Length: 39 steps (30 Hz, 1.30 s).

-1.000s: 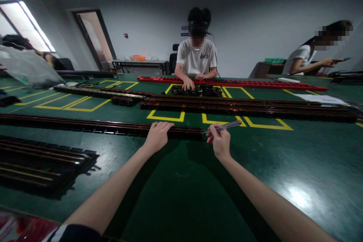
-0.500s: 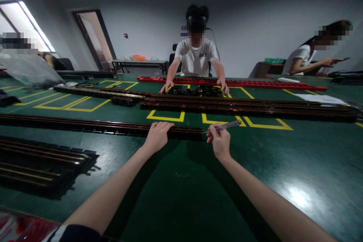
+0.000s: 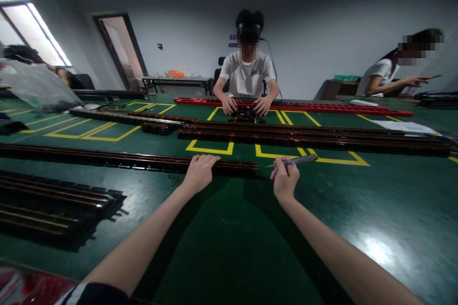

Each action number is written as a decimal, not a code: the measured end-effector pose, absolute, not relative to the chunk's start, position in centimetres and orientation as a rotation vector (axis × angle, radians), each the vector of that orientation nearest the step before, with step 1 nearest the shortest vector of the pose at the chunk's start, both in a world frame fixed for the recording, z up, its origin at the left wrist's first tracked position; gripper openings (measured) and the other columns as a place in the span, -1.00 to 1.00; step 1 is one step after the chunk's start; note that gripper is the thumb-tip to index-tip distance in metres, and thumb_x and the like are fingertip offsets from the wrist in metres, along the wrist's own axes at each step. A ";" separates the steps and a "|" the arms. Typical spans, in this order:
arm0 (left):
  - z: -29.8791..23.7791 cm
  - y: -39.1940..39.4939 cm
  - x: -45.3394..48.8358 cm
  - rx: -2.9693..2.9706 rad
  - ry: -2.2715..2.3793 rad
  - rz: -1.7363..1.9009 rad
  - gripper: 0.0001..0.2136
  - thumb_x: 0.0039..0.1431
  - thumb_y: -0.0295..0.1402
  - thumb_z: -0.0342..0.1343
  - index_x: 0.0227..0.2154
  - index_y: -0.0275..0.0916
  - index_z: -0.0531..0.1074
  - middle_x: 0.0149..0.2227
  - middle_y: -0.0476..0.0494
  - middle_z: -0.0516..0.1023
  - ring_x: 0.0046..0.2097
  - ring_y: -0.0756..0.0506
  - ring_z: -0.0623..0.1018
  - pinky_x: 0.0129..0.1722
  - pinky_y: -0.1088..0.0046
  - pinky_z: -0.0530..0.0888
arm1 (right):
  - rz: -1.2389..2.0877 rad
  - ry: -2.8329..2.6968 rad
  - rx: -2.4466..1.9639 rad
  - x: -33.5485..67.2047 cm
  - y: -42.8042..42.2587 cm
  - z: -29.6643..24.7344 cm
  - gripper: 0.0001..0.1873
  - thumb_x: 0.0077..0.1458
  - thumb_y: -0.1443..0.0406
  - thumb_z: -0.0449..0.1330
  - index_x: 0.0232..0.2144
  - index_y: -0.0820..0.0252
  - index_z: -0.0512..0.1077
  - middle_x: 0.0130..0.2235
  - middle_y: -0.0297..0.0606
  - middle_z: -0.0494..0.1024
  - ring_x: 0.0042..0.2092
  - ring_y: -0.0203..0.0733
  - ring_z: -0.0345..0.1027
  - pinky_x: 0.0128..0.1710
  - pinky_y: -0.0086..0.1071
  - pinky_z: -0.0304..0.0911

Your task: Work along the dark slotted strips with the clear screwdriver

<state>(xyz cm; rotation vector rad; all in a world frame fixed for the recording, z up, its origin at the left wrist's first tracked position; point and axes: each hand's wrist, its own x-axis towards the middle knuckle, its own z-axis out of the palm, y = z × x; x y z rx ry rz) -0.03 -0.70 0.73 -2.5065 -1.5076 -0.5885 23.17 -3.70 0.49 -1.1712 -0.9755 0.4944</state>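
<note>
My left hand (image 3: 199, 172) is closed over a long black rail with copper-coloured strips (image 3: 118, 159), close to its right end. The rail lies flat on the green table (image 3: 229, 248) and runs off to the left edge. A slim screwdriver with a clear handle (image 3: 300, 159) is pinched in my right hand (image 3: 285, 182). Its thin shaft points left at the rail's end, with a small gap apparently between them. More black rails with copper strips (image 3: 46, 209) lie stacked at the near left.
A bundle of similar rails (image 3: 304, 137) crosses the table beyond my hands. Behind it, a co-worker in a white shirt (image 3: 248, 76) handles small black parts (image 3: 245, 113) before a long red rail (image 3: 339, 107). A plastic bag (image 3: 43, 88) sits far left, white paper (image 3: 404, 127) far right.
My right hand has drawn the screwdriver back to the right, away from the rail's end. My left hand stays put. The co-worker's hands have come together around the black parts.
</note>
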 end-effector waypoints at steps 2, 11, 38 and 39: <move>0.5 -0.6 0.0 -2.499 -1.500 -0.609 -0.56 0.13 -0.60 -0.24 -0.01 -0.23 0.37 -0.03 -0.18 0.51 0.03 -0.13 0.45 0.06 0.17 0.27 | 0.429 -1.039 -1.201 23.2 -3.6 0.4 -0.71 0.09 0.08 0.06 -0.53 0.14 0.27 -0.65 -0.46 0.26 -0.66 -0.35 0.14 -0.69 -0.47 0.08; 0.1 -0.7 -1.3 -2.269 -1.684 -0.698 -0.69 0.11 -0.36 -0.04 -0.09 -0.21 0.41 -0.07 -0.20 0.53 0.00 -0.22 0.45 0.05 0.09 0.23 | 0.264 -1.410 -1.240 22.7 -3.8 0.5 -0.71 0.09 0.09 0.08 -0.29 0.18 0.41 -0.30 -0.17 0.51 -0.32 -0.12 0.40 -0.34 -0.25 0.32; 0.2 -0.9 -1.3 -2.315 -1.664 -0.656 -0.71 0.13 -0.25 -0.03 -0.14 -0.24 0.43 -0.13 -0.21 0.54 -0.06 -0.23 0.46 0.07 0.06 0.19 | -0.190 -2.073 -1.452 21.6 -3.6 0.0 -0.99 0.08 0.35 0.06 -0.38 0.16 0.25 -0.32 -0.17 0.47 -0.26 -0.07 0.34 -0.14 -0.14 0.18; 0.2 -0.9 -1.3 -2.337 -1.647 -0.659 -0.71 0.14 -0.26 -0.03 -0.13 -0.24 0.43 -0.12 -0.21 0.54 -0.04 -0.22 0.46 0.08 0.06 0.18 | -0.211 -2.062 -1.455 21.6 -3.6 0.0 -0.97 0.07 0.37 0.06 -0.37 0.16 0.25 -0.32 -0.16 0.47 -0.24 -0.06 0.34 -0.12 -0.12 0.16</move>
